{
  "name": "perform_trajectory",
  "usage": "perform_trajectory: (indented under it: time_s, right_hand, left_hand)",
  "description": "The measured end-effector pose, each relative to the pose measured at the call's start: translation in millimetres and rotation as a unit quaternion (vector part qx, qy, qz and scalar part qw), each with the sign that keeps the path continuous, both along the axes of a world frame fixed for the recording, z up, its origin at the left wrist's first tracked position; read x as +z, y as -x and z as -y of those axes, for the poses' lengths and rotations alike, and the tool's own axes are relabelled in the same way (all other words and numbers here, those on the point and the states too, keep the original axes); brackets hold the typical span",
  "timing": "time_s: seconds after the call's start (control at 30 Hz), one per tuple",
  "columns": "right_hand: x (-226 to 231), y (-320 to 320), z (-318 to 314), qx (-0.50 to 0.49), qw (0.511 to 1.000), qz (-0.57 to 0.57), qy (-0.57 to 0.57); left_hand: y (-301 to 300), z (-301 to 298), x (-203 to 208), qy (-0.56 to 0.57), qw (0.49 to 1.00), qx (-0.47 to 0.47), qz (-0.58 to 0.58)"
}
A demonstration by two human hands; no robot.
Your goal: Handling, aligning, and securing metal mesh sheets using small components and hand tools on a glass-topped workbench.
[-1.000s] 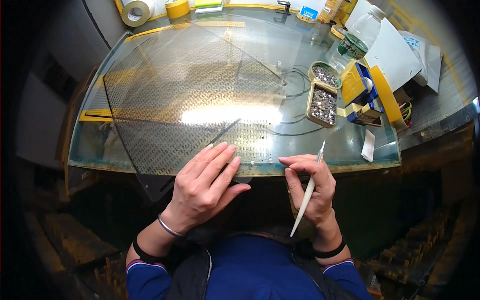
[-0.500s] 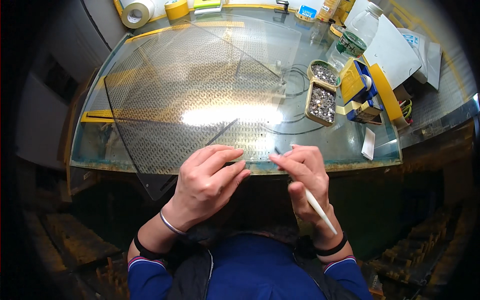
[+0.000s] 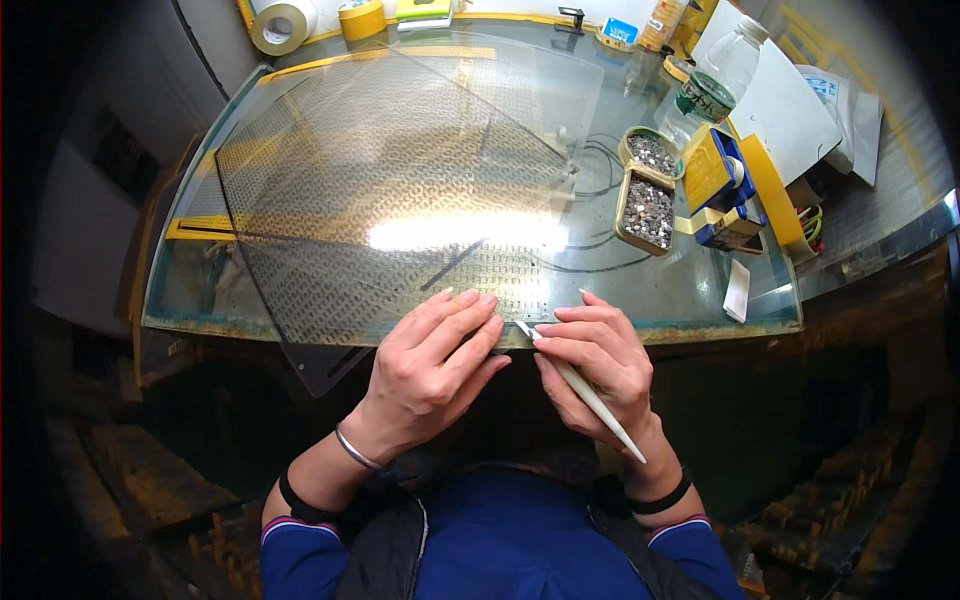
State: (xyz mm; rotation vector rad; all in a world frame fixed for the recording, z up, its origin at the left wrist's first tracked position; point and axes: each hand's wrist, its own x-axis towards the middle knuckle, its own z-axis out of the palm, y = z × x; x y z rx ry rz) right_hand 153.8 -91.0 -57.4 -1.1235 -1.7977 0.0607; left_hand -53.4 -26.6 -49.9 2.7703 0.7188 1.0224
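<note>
My right hand [image 3: 603, 368] is closed around a slim white-handled craft knife [image 3: 607, 415]. The small blade at its upper end points left, close to the front edge of the glass table. Beside it, my left hand [image 3: 432, 358] rests with fingers stretched side by side over the near edge of a clear perforated sheet [image 3: 340, 190]. The left thumb hangs lower, at the table's front edge; anything under those fingers is hidden. The sheet, covered with rows of tiny marks, lies across the glass, and its near left corner juts past the table edge.
Right of the sheet, an opened tin [image 3: 646, 210] holds many small metallic bits beside a blue and yellow tape dispenser [image 3: 728, 190]. Behind stand a plastic bottle [image 3: 715, 85] and white boards [image 3: 785, 115]. Tape rolls [image 3: 283, 27] line the back; a small white piece [image 3: 737, 290] lies front right.
My right hand has turned and shifted slightly left, bringing the knife's blade nearer the left fingertips. My left hand has moved a little right, its fingers now closer together.
</note>
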Motion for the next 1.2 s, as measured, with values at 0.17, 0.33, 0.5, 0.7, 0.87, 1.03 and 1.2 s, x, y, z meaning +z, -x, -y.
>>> perform_trajectory:
  time_s: [0.17,0.33,0.5,0.7,0.87,1.03,1.2]
  right_hand:
    - [-1,2,0,-0.010,1.000,0.011,-0.008]
    - [-1,4,0,-0.020,0.999,0.030,-0.014]
    - [-8,15,3,-0.056,0.997,0.048,-0.035]
    - [-12,22,-2,-0.088,0.992,0.073,-0.059]
    - [-18,17,-6,-0.085,0.990,0.073,-0.089]
    - [-20,8,-18,-0.122,0.984,-0.011,-0.129]
    - [-4,-1,-14,-0.101,0.970,-0.209,0.068]
  left_hand:
    - [1,1,-3,0.003,1.000,0.000,0.003]
    - [-2,1,-2,0.002,1.000,0.004,0.001]
    - [-5,-5,-2,0.019,0.999,-0.015,0.029]
    - [-7,-8,-2,0.035,0.998,-0.017,0.047]
    - [-8,-8,-2,0.049,0.997,-0.016,0.053]
    - [-7,-5,0,0.050,0.997,-0.011,0.062]
    - [-6,-13,-1,0.037,0.996,-0.025,0.080]
